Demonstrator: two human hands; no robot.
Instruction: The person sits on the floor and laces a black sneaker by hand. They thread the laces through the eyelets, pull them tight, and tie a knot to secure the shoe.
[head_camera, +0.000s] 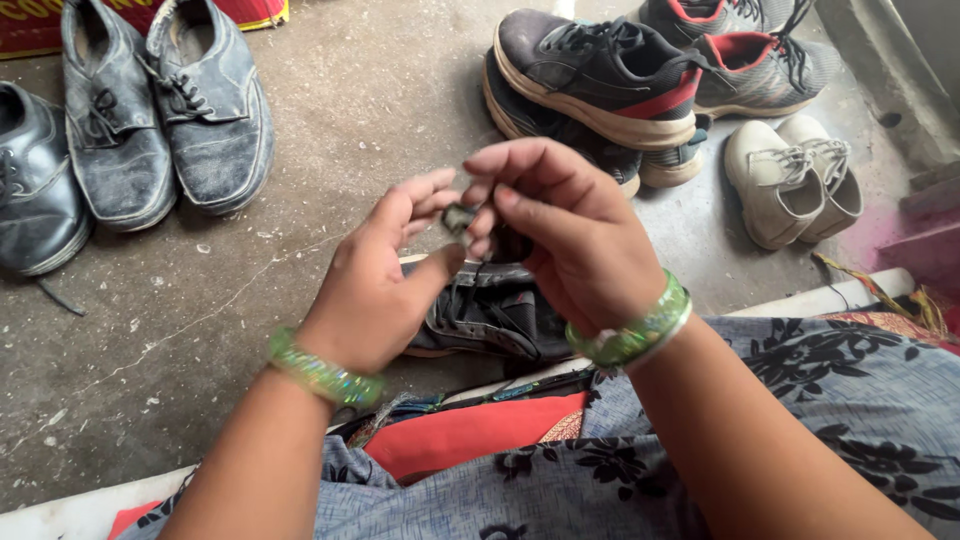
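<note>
My left hand (385, 280) and my right hand (565, 225) meet in front of me over a dark grey sneaker (490, 315) that lies on the concrete floor. Both hands pinch a small dark piece (458, 218) between fingertips and thumbs; it looks like a bit of lace or strap, but I cannot tell exactly. Each wrist wears a green glittery bangle (630, 335). The toe of the sneaker is hidden behind my hands.
Worn black leather shoes (165, 105) stand at the far left. Grey-and-red sneakers (600, 75) are piled at the back right, with small beige shoes (790, 180) beside them. A step edge (880, 70) runs along the right. My lap in grey floral cloth (800, 400) fills the foreground.
</note>
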